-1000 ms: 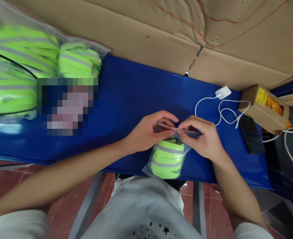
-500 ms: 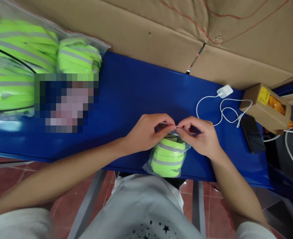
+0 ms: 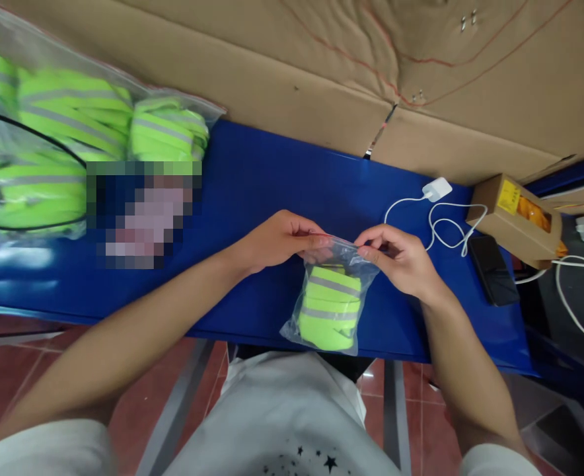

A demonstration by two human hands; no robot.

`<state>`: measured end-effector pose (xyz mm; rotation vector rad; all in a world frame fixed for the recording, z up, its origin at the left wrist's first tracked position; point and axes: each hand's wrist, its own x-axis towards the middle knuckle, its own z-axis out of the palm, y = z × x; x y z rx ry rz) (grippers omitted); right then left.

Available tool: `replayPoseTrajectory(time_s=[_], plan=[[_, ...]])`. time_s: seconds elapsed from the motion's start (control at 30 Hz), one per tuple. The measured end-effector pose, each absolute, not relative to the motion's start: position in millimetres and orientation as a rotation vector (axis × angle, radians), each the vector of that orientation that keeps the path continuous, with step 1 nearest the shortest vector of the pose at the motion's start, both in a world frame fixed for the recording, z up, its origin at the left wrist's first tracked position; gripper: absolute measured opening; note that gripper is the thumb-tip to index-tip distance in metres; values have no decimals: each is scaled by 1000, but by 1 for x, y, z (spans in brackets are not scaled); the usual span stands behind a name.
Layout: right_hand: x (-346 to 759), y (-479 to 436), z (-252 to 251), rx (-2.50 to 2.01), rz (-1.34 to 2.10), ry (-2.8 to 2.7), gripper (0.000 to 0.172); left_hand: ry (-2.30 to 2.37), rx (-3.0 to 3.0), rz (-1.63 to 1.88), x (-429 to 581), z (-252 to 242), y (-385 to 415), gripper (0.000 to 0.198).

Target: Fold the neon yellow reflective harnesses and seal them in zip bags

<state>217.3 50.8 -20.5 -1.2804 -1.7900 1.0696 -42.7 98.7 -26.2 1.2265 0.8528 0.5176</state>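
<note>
A clear zip bag (image 3: 366, 270) lies near the front edge of the blue table. Inside it is a folded neon yellow-green strap or garment (image 3: 332, 307) with grey reflective bands. My left hand (image 3: 285, 241) pinches the left part of the bag's top edge, where a red line shows. My right hand (image 3: 396, 254) pinches the same edge at its right end, thumb against fingers. Between the two hands the top edge is stretched out, and the bag's filled part hangs toward me.
Large clear bags of neon reflective material (image 3: 74, 106) fill the table's left side, beside a blurred-out patch (image 3: 148, 218). Along the right are a white charger (image 3: 437, 190) with its cable, a black phone (image 3: 493, 271) and a cardboard box (image 3: 490, 198). Brown board (image 3: 272, 86) walls the back.
My hands have moved apart along the bag's top edge, from thumbs nearly touching to a gap between them. More of the bag's upper part now shows. The view has shifted slightly.
</note>
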Motion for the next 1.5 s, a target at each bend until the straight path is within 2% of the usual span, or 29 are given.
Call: replayPoseTrajectory(time_s=[0.1,0.3,0.5,0.7,0.83,0.9,1.03,1.17,1.37,1.5], plan=[[221,55,-23,-1257,1098,-1764,25,840,1213,548,-43,-27,100,28],[233,65,-27,-1239,1107,-1705,27,746,1210,530,-55,-26,113,41],[231,71,-35,-1239,1167,-1498,41,740,1335,602,-59,-31,119,43],[219,75,-54,-1235,1009,-1246,36,955,1478,828,-46,-40,115,81],[218,77,-64,-1239,913,-1064,40,930,1757,765,-37,-37,96,116],[219,78,-67,-1235,903,-1015,42,878,1859,717,-33,-36,86,122],[215,78,-70,-1224,911,-1020,47,893,1867,733,-32,-37,84,100],[209,76,-75,-1241,895,-1134,53,1054,1903,777,-49,-35,104,91],[203,67,-76,-1288,764,-1445,39,1479,2123,921,-85,-23,129,65],[200,62,-65,-1268,648,-1628,30,1614,2185,1019,-104,-7,139,59]])
